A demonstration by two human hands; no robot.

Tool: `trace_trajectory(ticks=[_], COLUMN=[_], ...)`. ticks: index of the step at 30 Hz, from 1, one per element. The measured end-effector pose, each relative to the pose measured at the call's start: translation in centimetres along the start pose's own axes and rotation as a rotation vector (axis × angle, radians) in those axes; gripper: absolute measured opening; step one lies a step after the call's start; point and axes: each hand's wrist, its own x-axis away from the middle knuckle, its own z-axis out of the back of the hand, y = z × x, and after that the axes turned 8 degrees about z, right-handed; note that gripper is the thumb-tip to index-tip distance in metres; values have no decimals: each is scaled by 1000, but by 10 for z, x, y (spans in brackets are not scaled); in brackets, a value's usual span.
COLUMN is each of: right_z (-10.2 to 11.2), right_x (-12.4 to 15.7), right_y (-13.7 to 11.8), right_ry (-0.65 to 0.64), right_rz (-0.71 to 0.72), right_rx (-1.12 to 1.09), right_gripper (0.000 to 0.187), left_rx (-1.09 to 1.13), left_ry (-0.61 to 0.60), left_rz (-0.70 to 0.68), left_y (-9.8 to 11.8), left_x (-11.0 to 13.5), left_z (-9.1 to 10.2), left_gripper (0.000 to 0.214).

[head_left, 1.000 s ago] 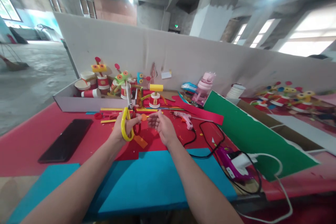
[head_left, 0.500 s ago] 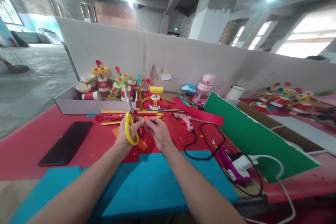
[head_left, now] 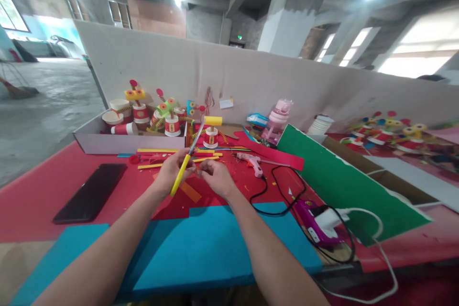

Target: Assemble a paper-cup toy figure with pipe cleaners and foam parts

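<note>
My left hand (head_left: 171,172) is closed around yellow-handled scissors (head_left: 187,157), whose blades slant up to the right. My right hand (head_left: 214,177) meets it at the middle, fingers pinched on a small piece that I cannot make out. Both hands hover over a red sheet (head_left: 143,191) on the table. An orange paper strip (head_left: 191,192) lies just below them. A blue foam sheet (head_left: 211,244) lies under my forearms.
A black phone (head_left: 89,191) lies at the left. A cardboard box (head_left: 107,141) holds paper-cup figures (head_left: 154,114). A pink glue gun (head_left: 254,162), black cable (head_left: 283,191), purple glue gun (head_left: 315,222), green sheet (head_left: 344,181) and pink bottle (head_left: 278,119) sit to the right.
My hands have come together; the right hand, open a second ago, now pinches at the left hand. The scissors have tipped from upright to slanting right.
</note>
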Motion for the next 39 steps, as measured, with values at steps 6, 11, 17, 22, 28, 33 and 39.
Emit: trace_trajectory(ticks=[6,11,17,22,28,33,39], right_z=[-6,-22,-31,-31,-14,12,28], right_x=[-1,3,4,3,-4,-11,-14], right_y=[-5,-2,3,-1,-4,-5,-4], right_ry=[164,224,289,323,482,561,555], right_rz=[-23,-115,-97,-102,-115,-20,-10], right_rx=[-253,-562,-652,-690,-654,-599,-617], right_gripper=[11,27,24,22,24,22,25], left_rx=[235,559,624,605,144,-647,-1129], left_ry=[133,233,280,274,150,-2,-121], left_rz=[28,68,75,47,-5,-185,-188], left_y=[-4,-7,-9,-16,-16,-7,0], left_x=[0,1,2,1,0,5,8], left_z=[-10,-20,-30,-36,-17,7,10], left_gripper=[55,60,60,59,53,36,41])
